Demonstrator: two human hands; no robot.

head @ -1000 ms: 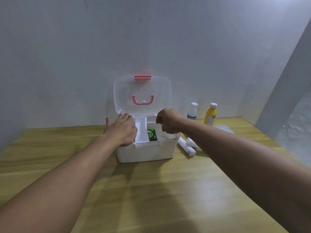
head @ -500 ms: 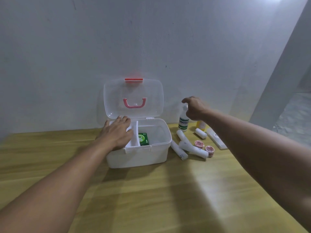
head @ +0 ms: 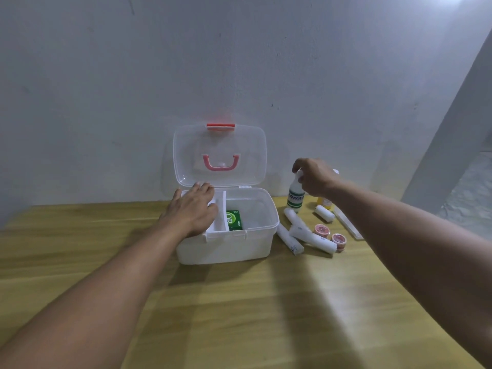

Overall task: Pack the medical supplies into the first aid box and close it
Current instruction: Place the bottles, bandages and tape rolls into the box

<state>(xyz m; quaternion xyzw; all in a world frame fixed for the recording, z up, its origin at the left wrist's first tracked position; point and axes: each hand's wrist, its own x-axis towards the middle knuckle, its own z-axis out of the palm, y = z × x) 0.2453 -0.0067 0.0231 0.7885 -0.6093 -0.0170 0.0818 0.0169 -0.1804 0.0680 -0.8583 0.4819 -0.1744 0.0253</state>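
The white first aid box (head: 226, 249) stands open on the table, its clear lid (head: 247, 155) with a pink handle upright against the wall. A green packet (head: 234, 220) lies inside, beside a white inner tray (head: 217, 222). My left hand (head: 190, 211) rests flat on the box's left rim over the tray, holding nothing. My right hand (head: 312, 177) closes around the top of a white bottle with a green label (head: 296, 199), which stands upright right of the box.
Right of the box lie several white bandage rolls (head: 311, 237), two pink tape rolls (head: 338, 239), a flat clear packet (head: 348, 223) and a yellow bottle (head: 324, 202) partly behind my arm. The wall is close behind; the wooden table (head: 239, 315) extends toward me.
My right hand left the box, crossed to the right and came down onto the top of the white bottle. My left hand stayed on the box's left rim.
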